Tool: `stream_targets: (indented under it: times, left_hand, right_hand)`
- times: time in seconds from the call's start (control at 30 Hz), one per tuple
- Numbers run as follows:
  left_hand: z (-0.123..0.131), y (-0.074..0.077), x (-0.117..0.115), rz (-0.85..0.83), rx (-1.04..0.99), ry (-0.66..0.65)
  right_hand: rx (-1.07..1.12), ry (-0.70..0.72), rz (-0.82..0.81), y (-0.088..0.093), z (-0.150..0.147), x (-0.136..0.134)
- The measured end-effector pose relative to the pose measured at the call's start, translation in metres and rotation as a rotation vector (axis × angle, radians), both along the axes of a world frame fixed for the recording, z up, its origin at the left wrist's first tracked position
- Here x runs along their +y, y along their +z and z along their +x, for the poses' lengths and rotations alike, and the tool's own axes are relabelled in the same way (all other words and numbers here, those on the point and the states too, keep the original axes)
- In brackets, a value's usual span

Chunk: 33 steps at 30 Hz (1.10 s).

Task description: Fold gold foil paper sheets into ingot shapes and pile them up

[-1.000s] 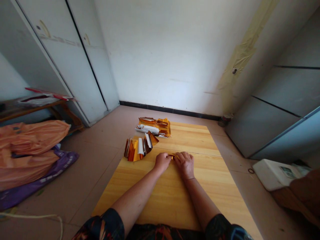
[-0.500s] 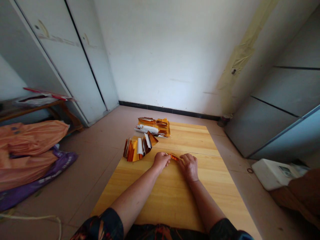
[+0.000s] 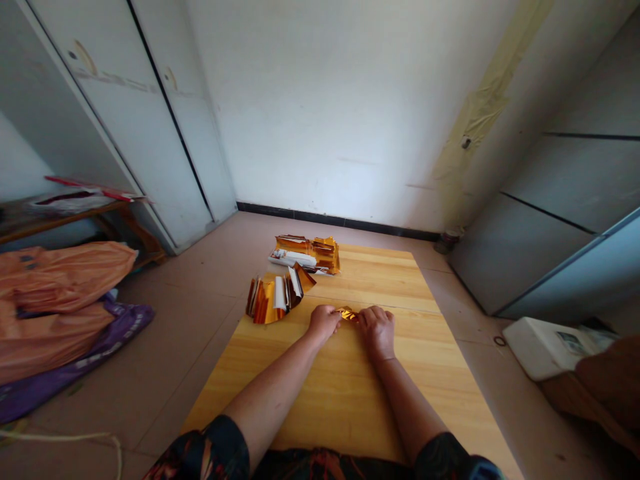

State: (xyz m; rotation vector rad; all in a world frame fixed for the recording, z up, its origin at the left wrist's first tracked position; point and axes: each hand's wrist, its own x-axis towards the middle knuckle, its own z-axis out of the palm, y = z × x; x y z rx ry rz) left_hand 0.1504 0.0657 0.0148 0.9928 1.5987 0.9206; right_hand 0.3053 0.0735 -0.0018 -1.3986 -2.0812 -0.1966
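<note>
Between my two hands is a small piece of shiny gold foil paper (image 3: 349, 315), creased and catching the light. My left hand (image 3: 324, 323) pinches its left end, fingers closed. Its right end is gripped by my right hand (image 3: 378, 329), whose curled fingers hide part of it. Both hands are low over the wooden table (image 3: 345, 387). Beyond my left hand, a fanned stack of gold and white foil sheets (image 3: 270, 299) lies at the table's left edge. Farther back sits a second bundle of gold foil paper (image 3: 325, 251), with a white roll-like piece in front.
Grey cabinets (image 3: 175, 133) stand at the left, near orange and purple bags (image 3: 65, 280) on the floor. At the right are a grey fridge-like cabinet (image 3: 545, 200) and a white foam box (image 3: 540, 347). A white wall (image 3: 325, 120) rises behind the table.
The foil between my hands has gone from a narrow, slanting strip to a wider, crumpled, brighter piece. My right fingers have closed farther over its end.
</note>
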Motion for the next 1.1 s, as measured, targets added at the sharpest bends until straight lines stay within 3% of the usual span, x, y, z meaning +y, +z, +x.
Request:
stream_targets:
  times: [0.57, 1.1]
  left_hand:
    - [-0.0007, 0.0073, -0.0005, -0.056, 0.036, -0.037]
    - [-0.0044, 0.0064, -0.0006, -0.045, -0.071, 0.001]
  right_hand:
    - [0.032, 0.063, 0.003, -0.0021, 0.0020, -0.0001]
    - [0.040, 0.072, 0.031, -0.0047, 0.0097, 0.0008]
